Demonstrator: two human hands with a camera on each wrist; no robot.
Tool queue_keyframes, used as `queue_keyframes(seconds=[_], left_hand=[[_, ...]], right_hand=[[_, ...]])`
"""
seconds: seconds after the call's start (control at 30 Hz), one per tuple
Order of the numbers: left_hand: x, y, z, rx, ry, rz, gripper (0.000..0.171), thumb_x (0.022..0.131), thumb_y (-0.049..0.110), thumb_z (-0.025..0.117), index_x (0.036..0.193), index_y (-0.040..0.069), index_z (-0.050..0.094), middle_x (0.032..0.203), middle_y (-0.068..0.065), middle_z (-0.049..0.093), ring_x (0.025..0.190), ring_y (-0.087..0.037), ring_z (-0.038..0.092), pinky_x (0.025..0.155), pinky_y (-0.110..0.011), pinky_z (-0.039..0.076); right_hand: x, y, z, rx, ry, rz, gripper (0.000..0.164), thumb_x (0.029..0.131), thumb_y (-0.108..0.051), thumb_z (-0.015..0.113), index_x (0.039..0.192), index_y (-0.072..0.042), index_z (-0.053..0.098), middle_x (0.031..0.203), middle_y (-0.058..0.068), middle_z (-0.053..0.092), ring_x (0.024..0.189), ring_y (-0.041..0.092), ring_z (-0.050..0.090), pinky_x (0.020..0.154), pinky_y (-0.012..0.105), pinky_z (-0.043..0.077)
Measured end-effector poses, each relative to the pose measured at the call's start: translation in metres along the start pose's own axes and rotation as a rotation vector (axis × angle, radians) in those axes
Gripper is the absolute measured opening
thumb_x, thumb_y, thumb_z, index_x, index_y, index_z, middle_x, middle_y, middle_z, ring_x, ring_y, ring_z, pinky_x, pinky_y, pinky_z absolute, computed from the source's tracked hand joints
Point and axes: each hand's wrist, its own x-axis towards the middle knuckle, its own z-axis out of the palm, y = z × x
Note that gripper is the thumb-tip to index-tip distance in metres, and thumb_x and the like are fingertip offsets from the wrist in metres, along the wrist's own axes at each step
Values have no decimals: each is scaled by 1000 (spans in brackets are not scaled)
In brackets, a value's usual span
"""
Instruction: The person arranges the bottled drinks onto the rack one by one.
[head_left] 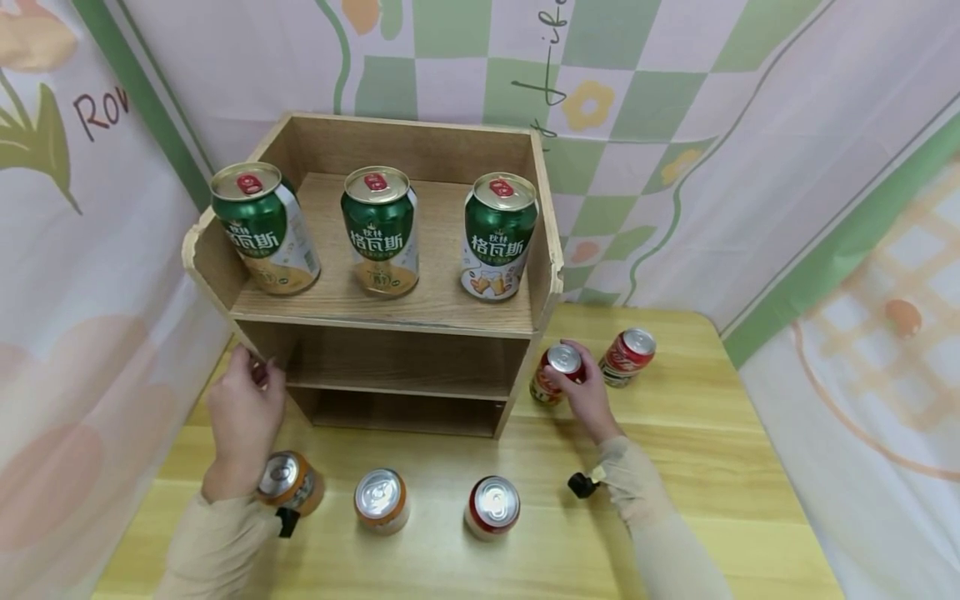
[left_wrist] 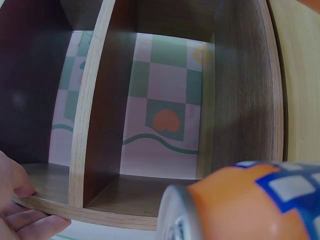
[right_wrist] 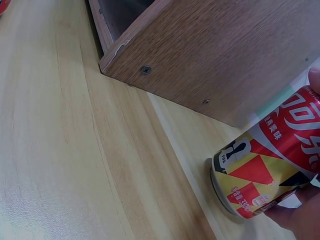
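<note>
Grips a red can [right_wrist: 267,155] by its sides in the right hand [head_left: 588,392], with fingers curled round it, on or just above the counter [head_left: 697,433], beside the shelf [head_left: 440,279] and towards the back edge, likely leaving the base free. Pinches the shelf's left front edge with the fingers of the left hand [head_left: 242,417], probably to steady it under three green cans [head_left: 381,233], spaced apart as if for an even row. Reaches forward with both arms, slanting inward on the right and passing an orange can [head_left: 306,487] near the counter's left edge.
</note>
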Motion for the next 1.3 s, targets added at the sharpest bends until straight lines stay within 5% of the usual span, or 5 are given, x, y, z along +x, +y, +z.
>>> queue_keyframes(seconds=[0.37, 0.7, 1.3], left_hand=[[0, 1, -1, 6, 10, 6, 12, 89, -6, 60, 97, -14, 60, 82, -33, 70, 67, -48, 70, 58, -60, 58], [0, 1, -1, 11, 6, 11, 12, 89, -6, 59, 98, -14, 60, 81, -33, 69, 66, -47, 69, 58, -60, 57], [-1, -2, -1, 16, -2, 5, 12, 90, -4, 60, 98, -13, 60, 79, -33, 69, 65, -47, 68, 56, -60, 56]], right_hand=[[-3, 0, -4, -30, -6, -26, 58, 93, -4, 73, 146, -1, 49, 135, 21, 55, 111, 8, 57, 96, 17, 49], [-11, -19, -21, -103, -33, 4, 58, 94, -9, 73, 146, -3, 48, 140, 19, 52, 115, 9, 55, 96, 17, 47], [-37, -60, -39, -172, -88, -84, 60, 91, -3, 75, 145, -2, 48, 136, 22, 55, 114, 4, 57, 93, 15, 50]])
